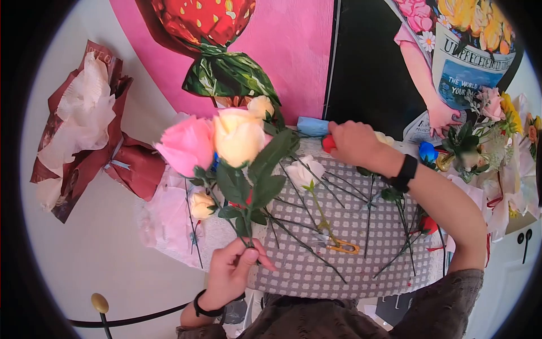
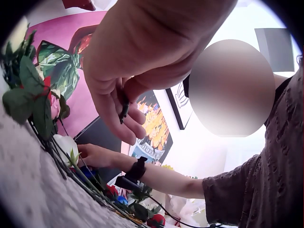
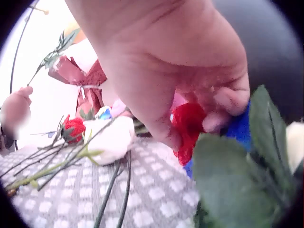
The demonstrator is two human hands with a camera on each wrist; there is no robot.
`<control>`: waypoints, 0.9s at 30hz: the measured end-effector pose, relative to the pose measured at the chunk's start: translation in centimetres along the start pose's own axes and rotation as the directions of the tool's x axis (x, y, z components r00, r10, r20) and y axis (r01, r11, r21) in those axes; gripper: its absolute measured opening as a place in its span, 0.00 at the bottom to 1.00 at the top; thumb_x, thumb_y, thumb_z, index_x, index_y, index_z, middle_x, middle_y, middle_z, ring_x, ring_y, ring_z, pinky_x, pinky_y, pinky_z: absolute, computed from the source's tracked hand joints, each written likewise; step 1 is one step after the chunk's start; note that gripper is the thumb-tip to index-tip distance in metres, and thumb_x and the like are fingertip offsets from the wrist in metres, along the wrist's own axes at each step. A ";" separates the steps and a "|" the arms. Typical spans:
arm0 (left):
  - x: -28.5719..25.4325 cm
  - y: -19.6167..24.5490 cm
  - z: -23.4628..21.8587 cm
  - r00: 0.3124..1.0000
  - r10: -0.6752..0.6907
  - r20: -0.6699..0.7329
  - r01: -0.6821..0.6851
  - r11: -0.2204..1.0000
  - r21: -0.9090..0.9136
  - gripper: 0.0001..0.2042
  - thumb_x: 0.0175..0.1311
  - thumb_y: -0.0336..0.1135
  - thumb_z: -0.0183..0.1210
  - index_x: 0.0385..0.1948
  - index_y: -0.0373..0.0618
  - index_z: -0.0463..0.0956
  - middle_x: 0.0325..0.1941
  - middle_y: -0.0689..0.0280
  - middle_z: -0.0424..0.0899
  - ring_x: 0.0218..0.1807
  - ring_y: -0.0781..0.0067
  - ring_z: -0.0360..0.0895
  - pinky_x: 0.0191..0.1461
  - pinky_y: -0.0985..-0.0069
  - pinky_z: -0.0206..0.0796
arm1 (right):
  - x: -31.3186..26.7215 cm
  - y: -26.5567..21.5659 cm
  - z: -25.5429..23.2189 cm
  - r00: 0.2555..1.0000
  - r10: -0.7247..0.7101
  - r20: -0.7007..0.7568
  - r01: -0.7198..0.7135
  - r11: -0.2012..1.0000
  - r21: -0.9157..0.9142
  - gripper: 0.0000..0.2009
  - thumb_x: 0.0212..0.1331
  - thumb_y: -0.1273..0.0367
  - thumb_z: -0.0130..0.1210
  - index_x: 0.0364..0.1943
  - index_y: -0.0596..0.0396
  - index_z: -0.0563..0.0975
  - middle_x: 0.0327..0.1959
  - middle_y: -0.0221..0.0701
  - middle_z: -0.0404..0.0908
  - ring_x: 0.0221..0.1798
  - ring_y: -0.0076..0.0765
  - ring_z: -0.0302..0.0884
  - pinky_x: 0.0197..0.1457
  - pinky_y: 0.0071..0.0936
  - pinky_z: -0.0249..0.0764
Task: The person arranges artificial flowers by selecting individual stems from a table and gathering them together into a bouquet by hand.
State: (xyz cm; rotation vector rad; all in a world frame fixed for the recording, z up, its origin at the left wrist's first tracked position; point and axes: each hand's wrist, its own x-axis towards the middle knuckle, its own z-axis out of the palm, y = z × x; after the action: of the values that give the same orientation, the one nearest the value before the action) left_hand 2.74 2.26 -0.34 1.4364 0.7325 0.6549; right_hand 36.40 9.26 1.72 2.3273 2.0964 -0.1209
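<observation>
My left hand [image 1: 234,268] pinches the green stems of a pink rose [image 1: 185,146] and a cream rose [image 1: 240,135], both held upright above the left part of the table. At the table's back edge, my right hand [image 1: 361,148] has its thumb and fingers around a red rose head [image 3: 187,128]. Bright blue material [image 3: 240,130] shows right beside that red flower in the right wrist view. A white rose [image 1: 305,171] lies between the two hands, its light green stem pointing toward me.
Several loose stems cross the checked cloth [image 1: 316,277], with a yellow clip [image 1: 342,246] among them. A dark red wrapped bouquet [image 1: 84,124] is at the left. Flowers and wrapping [image 1: 497,147] crowd the right side. Large painted panels [image 1: 299,51] stand behind the table.
</observation>
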 end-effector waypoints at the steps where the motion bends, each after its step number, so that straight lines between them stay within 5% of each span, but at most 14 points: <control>1: 0.2 0.7 -0.5 1.000 0.007 0.001 -0.007 1.000 0.007 0.11 0.74 0.34 0.45 0.34 0.36 0.71 0.28 0.63 0.82 0.34 0.73 0.81 0.43 0.78 0.71 | -0.4 0.2 -1.4 1.000 0.010 0.001 -0.010 0.999 0.040 0.20 0.49 0.60 0.61 0.43 0.59 0.77 0.36 0.46 0.81 0.42 0.53 0.81 0.46 0.44 0.77; 4: 0.7 1.2 -2.6 1.000 0.007 -0.001 -0.007 0.997 0.076 0.11 0.74 0.34 0.45 0.34 0.36 0.70 0.28 0.63 0.82 0.34 0.74 0.81 0.43 0.78 0.70 | -1.5 2.7 -2.8 0.992 -0.082 -0.096 0.093 0.989 0.117 0.19 0.46 0.60 0.59 0.39 0.61 0.78 0.34 0.46 0.82 0.40 0.53 0.81 0.45 0.41 0.77; 6: 1.4 1.6 -3.0 1.000 0.010 0.011 -0.011 0.996 0.088 0.11 0.74 0.34 0.45 0.34 0.35 0.70 0.28 0.63 0.82 0.34 0.74 0.81 0.43 0.78 0.70 | -3.3 3.6 -4.6 0.997 -0.056 -0.053 0.072 0.927 0.367 0.20 0.45 0.60 0.59 0.38 0.61 0.78 0.33 0.46 0.82 0.39 0.53 0.81 0.44 0.40 0.76; 11: 3.0 2.8 -2.5 0.994 0.037 0.099 -0.048 0.992 0.116 0.09 0.74 0.30 0.44 0.37 0.34 0.70 0.30 0.61 0.82 0.34 0.74 0.82 0.42 0.78 0.71 | -7.9 5.3 -6.3 0.985 0.144 -0.098 -0.052 0.782 0.621 0.20 0.49 0.63 0.58 0.42 0.64 0.75 0.36 0.41 0.82 0.37 0.37 0.81 0.42 0.32 0.75; 13: 3.9 3.0 -2.1 0.992 0.046 0.119 -0.060 0.992 0.109 0.09 0.74 0.29 0.43 0.38 0.33 0.70 0.31 0.61 0.82 0.35 0.73 0.82 0.42 0.78 0.73 | -9.3 5.8 -6.6 0.911 0.282 -0.301 0.090 0.576 0.813 0.18 0.55 0.65 0.56 0.48 0.63 0.73 0.41 0.37 0.82 0.39 0.30 0.80 0.44 0.27 0.74; 14: 4.3 3.1 -1.9 0.989 0.055 0.140 -0.070 0.992 0.106 0.09 0.74 0.28 0.43 0.38 0.33 0.70 0.32 0.60 0.82 0.36 0.72 0.83 0.42 0.77 0.74 | -9.6 5.8 -7.1 0.910 0.282 -0.305 0.092 0.579 0.810 0.18 0.55 0.65 0.56 0.48 0.63 0.73 0.41 0.37 0.82 0.39 0.30 0.80 0.44 0.27 0.74; 16: 4.7 3.3 -1.2 0.990 0.033 0.138 -0.042 0.997 0.064 0.09 0.74 0.28 0.43 0.38 0.32 0.70 0.33 0.59 0.83 0.36 0.71 0.83 0.42 0.76 0.75 | -10.3 6.1 -7.8 0.838 0.391 -0.382 0.308 0.238 0.921 0.17 0.60 0.67 0.54 0.50 0.62 0.72 0.44 0.35 0.80 0.42 0.30 0.80 0.46 0.26 0.75; 18: 5.0 3.4 -0.6 0.990 0.008 0.140 -0.012 1.000 0.025 0.09 0.74 0.28 0.42 0.38 0.32 0.71 0.34 0.58 0.83 0.37 0.69 0.84 0.43 0.75 0.77 | -10.0 6.5 -7.7 0.776 0.393 -0.494 0.423 0.258 0.869 0.17 0.61 0.67 0.56 0.51 0.62 0.71 0.44 0.36 0.80 0.42 0.30 0.80 0.45 0.24 0.76; 20: 5.4 3.4 -0.1 0.983 0.003 0.181 -0.014 0.998 0.059 0.09 0.73 0.27 0.43 0.38 0.32 0.70 0.35 0.56 0.84 0.38 0.69 0.84 0.42 0.75 0.78 | -9.8 6.2 -7.8 0.857 0.291 -0.425 0.371 0.223 0.901 0.16 0.61 0.69 0.57 0.50 0.63 0.71 0.45 0.36 0.80 0.41 0.30 0.81 0.42 0.23 0.77; 21: 5.5 3.3 0.1 0.983 0.010 0.185 -0.022 0.998 0.063 0.09 0.73 0.27 0.43 0.38 0.32 0.70 0.35 0.56 0.84 0.38 0.69 0.84 0.42 0.75 0.78 | -9.7 6.3 -8.2 0.889 0.220 -0.403 0.305 0.373 0.876 0.14 0.62 0.70 0.58 0.48 0.62 0.71 0.45 0.35 0.80 0.40 0.29 0.81 0.40 0.23 0.78; 22: 5.5 3.2 0.3 0.980 0.025 0.196 -0.046 0.994 0.104 0.08 0.73 0.27 0.43 0.38 0.31 0.70 0.36 0.55 0.84 0.38 0.68 0.84 0.42 0.75 0.78 | -9.5 6.3 -8.7 0.885 0.221 -0.410 0.312 0.374 0.873 0.14 0.62 0.70 0.58 0.48 0.62 0.71 0.45 0.35 0.80 0.40 0.29 0.81 0.40 0.23 0.78; 24: 5.4 3.1 0.5 0.977 0.044 0.208 -0.075 0.987 0.144 0.07 0.73 0.26 0.44 0.37 0.31 0.70 0.36 0.55 0.84 0.38 0.68 0.85 0.41 0.75 0.77 | -9.3 6.0 -10.2 0.708 0.081 -0.701 0.493 0.655 0.573 0.14 0.60 0.70 0.59 0.47 0.60 0.71 0.43 0.35 0.81 0.40 0.28 0.82 0.40 0.26 0.78; 25: 5.3 3.1 0.4 0.972 0.049 0.231 -0.095 0.977 0.191 0.09 0.73 0.28 0.43 0.39 0.32 0.70 0.36 0.55 0.83 0.39 0.67 0.84 0.43 0.74 0.77 | -10.1 5.9 -11.5 0.730 -0.074 -0.679 0.374 0.875 0.308 0.15 0.58 0.71 0.61 0.47 0.58 0.70 0.42 0.36 0.81 0.40 0.28 0.82 0.41 0.27 0.77; 27: 5.2 3.2 0.2 0.966 0.062 0.253 -0.125 0.962 0.243 0.10 0.74 0.29 0.41 0.40 0.32 0.69 0.37 0.55 0.83 0.39 0.67 0.83 0.44 0.73 0.77 | -10.7 5.3 -12.7 0.752 -0.232 -0.617 0.399 0.905 0.147 0.16 0.57 0.72 0.61 0.47 0.58 0.71 0.41 0.37 0.81 0.40 0.28 0.82 0.41 0.26 0.76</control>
State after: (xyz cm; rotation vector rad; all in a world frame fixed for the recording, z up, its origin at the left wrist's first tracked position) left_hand 6.29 6.26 2.61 1.7647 0.5725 0.4552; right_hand 41.21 -1.23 14.83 2.3258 2.9432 0.4036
